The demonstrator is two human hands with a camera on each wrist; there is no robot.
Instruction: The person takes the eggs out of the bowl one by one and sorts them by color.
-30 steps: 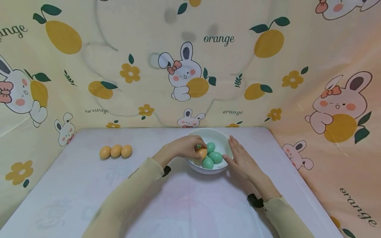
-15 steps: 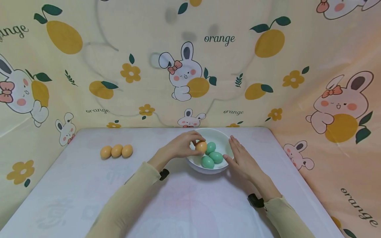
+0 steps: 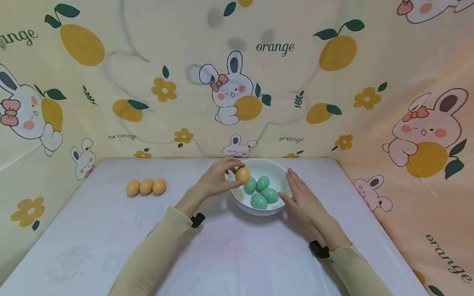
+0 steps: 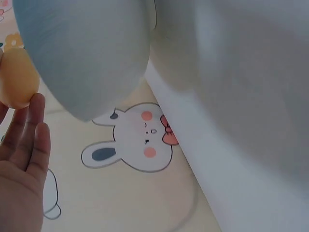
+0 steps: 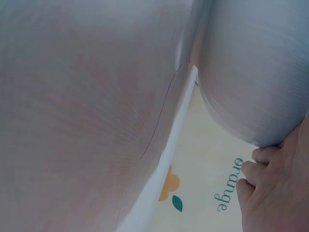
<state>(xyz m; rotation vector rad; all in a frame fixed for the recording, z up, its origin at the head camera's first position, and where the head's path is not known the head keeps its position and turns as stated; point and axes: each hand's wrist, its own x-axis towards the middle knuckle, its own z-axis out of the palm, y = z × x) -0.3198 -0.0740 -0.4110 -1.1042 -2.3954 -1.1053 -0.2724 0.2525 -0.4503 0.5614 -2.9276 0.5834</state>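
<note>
Between thumb and fingers my left hand (image 3: pixel 218 177) pinches an orange egg (image 3: pixel 242 174), held up over the left rim of a white bowl (image 3: pixel 279 170). In the left wrist view the same egg (image 4: pixel 19 78) shows at the left edge, beside the bowl's outer wall (image 4: pixel 91 58). Several green eggs (image 3: pixel 269 195) lie inside the bowl. My right hand (image 3: pixel 305 200) rests with straight fingers against the bowl's right side. The right wrist view has the fingers (image 5: pixel 258 171) touching the bowl's wall (image 5: pixel 256 72).
Three orange eggs (image 3: pixel 146 186) lie in a row on the left of the white table (image 3: pixel 229 255). Behind the table and along its sides hangs a cloth printed with rabbits and oranges (image 3: pixel 177 45). The bowl stands near the table's back edge.
My left hand has lifted the orange egg out from among the green eggs and moved it left and up to the bowl's rim. The right hand has stayed on the bowl.
</note>
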